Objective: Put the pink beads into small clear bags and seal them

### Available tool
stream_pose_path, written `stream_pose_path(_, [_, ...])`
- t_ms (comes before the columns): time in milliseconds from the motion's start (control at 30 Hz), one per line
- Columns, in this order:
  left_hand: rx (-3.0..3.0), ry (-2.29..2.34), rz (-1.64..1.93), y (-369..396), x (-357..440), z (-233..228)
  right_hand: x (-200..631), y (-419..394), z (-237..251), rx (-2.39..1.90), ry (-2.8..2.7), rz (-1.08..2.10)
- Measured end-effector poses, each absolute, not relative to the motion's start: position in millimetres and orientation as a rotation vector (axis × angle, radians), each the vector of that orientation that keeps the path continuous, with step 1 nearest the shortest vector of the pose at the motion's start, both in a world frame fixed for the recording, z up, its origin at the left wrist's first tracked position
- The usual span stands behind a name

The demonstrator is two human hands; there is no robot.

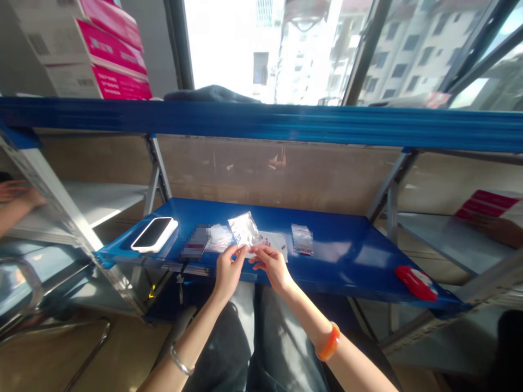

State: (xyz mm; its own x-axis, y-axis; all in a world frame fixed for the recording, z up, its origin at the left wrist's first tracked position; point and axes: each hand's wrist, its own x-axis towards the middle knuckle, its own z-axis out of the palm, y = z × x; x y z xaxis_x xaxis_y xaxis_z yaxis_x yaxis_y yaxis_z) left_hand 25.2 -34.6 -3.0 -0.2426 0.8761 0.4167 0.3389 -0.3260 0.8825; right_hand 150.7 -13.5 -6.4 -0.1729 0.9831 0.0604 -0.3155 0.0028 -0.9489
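Above the blue shelf [351,256], left hand [229,269] and right hand [272,264] both pinching a small clear bag [244,228].

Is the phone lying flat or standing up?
Flat. The phone lies screen-up on the blue shelf, left of the hands.

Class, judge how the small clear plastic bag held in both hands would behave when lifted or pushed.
The clear bag, pinched by the left hand and right hand, looks thin and crinkled: probably floppy and very light. Its glossy film may slide easily on the smooth blue shelf.
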Motion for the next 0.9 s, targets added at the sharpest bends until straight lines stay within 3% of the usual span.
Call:
stream_pose_path(167, [1.565, 1.606, 1.959, -29.3, 21.6, 7.5, 165.2, -4.8, 6.7, -0.926, -1.168, 1.331])
stream_pose_path(300, [1.929, 1.306, 1.527, -33.2, 22.5, 24.3, 171.2, -6.8, 23.3, -0.881, -1.389, 1.41])
stream_pose_path(433, [1.768, 0.98, 1.119, -31.2, 23.0, 32.7, 175.0, -13.9, 34.4, -0.786, -1.517, 1.55])
stream_pose_path(633, [1.634, 0.87, 0.961, -28.2, 18.4, 33.3, 183.5, -18.6, 38.2, -0.686, -1.564, 1.704])
stream_pose_path(900, [1.63, 0.827, 0.877, -29.0, 10.7, 38.2, 188.4, -18.5, 48.2, -0.764, -1.697, 1.662])
